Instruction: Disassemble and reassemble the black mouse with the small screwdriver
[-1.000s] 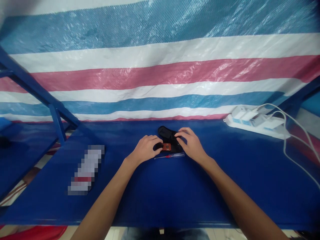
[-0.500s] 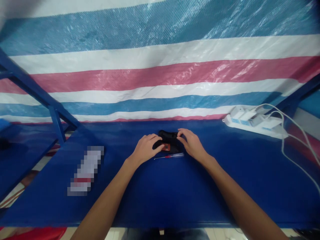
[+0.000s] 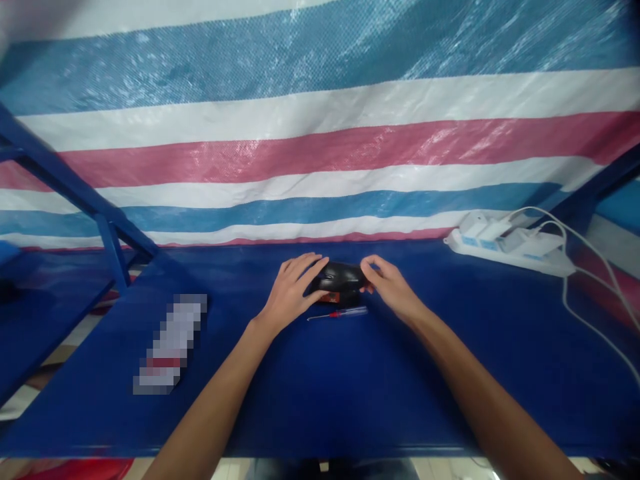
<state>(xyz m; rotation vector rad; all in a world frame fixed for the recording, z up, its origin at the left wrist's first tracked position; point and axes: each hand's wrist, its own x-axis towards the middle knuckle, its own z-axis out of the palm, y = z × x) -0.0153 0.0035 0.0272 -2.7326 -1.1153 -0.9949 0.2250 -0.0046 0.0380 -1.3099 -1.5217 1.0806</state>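
Note:
A black computer mouse lies in two parts on the blue table. Its glossy top shell (image 3: 342,272) is over the base, outer side up. Below the shell's near edge, a strip of orange-brown circuit board (image 3: 331,298) shows in the base. My left hand (image 3: 297,288) grips the left end of the mouse, thumb at the near side and fingers over the far side. At the right end, my right hand (image 3: 388,283) pinches the shell between thumb and fingers. A small screwdriver (image 3: 345,313) with a clear and red handle lies just in front of the mouse.
A white power strip (image 3: 515,253) with plugged-in chargers and cables stands at the back right. On the left of the table (image 3: 320,400) lies a blurred-out pale item (image 3: 173,343). Blue metal struts (image 3: 113,253) rise at both sides, before a striped plastic sheet (image 3: 300,157).
The top shell has turned from showing its dark inside to showing its glossy outside, over the base. My left fingers have spread across its left end. The screwdriver stays put.

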